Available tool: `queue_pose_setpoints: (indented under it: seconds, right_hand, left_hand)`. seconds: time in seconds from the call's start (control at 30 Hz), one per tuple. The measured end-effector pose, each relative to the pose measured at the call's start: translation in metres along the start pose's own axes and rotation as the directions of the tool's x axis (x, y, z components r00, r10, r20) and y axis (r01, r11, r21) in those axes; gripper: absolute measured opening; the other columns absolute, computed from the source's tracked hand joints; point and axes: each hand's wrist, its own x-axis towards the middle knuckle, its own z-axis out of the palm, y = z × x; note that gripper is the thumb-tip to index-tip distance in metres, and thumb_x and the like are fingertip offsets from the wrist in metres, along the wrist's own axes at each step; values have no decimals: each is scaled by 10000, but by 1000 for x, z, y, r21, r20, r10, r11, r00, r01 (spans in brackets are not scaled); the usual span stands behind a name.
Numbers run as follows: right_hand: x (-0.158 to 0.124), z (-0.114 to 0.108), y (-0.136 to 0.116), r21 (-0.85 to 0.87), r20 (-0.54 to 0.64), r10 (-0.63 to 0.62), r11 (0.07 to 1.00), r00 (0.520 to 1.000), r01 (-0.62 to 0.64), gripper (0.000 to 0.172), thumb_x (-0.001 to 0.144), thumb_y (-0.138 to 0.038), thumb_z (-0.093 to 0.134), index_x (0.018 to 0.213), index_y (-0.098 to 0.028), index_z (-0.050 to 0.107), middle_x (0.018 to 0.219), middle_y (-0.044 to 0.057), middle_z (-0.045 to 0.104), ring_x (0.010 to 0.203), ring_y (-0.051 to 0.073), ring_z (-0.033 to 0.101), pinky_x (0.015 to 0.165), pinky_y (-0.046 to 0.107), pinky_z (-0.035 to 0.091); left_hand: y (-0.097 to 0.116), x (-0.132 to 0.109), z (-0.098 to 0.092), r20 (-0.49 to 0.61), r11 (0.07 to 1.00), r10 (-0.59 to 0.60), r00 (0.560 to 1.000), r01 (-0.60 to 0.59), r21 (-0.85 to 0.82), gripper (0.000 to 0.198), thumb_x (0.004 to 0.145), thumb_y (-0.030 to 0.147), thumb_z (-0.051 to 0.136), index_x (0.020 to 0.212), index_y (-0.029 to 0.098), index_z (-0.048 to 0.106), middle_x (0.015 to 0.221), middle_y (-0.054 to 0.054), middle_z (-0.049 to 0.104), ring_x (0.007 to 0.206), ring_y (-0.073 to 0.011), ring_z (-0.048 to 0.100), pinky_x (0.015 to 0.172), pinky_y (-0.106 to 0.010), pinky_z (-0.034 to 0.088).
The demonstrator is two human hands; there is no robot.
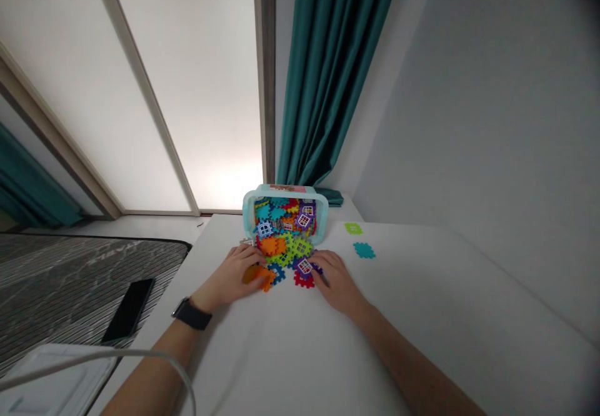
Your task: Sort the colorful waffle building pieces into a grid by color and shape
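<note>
A pale blue plastic tub lies tipped on its side on the white table, and several coloured interlocking tiles spill from its mouth. My left hand lies over the left edge of the pile, fingers curled on an orange tile. At the pile's right edge my right hand has its fingers bent round a purple window tile, with a red tile beside it. I wear a black watch on the left wrist.
A green tile and a teal tile lie apart to the right of the tub. A black phone rests on a grey striped mattress at the left. A white cable and a white lid sit at the lower left. A teal curtain hangs behind.
</note>
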Motion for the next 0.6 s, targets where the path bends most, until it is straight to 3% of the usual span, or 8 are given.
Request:
queue_pose_setpoints:
  seconds: [0.13,0.23,0.37,0.6]
  right_hand:
    - [-1,-6,-7,-84,101,-3,996,995,11,46,884,-190,646,923,-216,648,955,80,655,946,261,586,869,446,488]
    - [-2,-7,-11,-139,188,2,990,982,24,49,866,-225,698,847,-212,655,922,66,650,925,261,579,849,442,465]
    - [-3,-6,-14,-113,255,3,993,967,26,36,884,-219,693,918,-230,697,949,51,661,960,253,578,858,431,449]
    - [-3,-5,-20,-60,277,-14,998,961,32,147,850,-154,705,972,-236,709,987,42,648,977,237,570,920,440,447]
  left_hand:
    - [9,1,5,17,1000,19,1000,-19,15,303,829,346,700,1114,256,651,1158,-59,664,1118,-284,579,981,-476,453]
    - [17,3,17,25,998,38,999,-39,38,228,872,329,661,1085,246,661,1119,-63,662,1101,-272,576,993,-455,449]
    - [30,11,36,-56,996,15,998,-10,85,197,925,283,584,1094,217,661,1118,-90,652,1051,-261,585,948,-438,467]
    - [44,19,51,-5,989,77,997,-75,126,255,905,302,626,1150,239,649,1163,-87,641,1083,-278,565,953,-456,450]
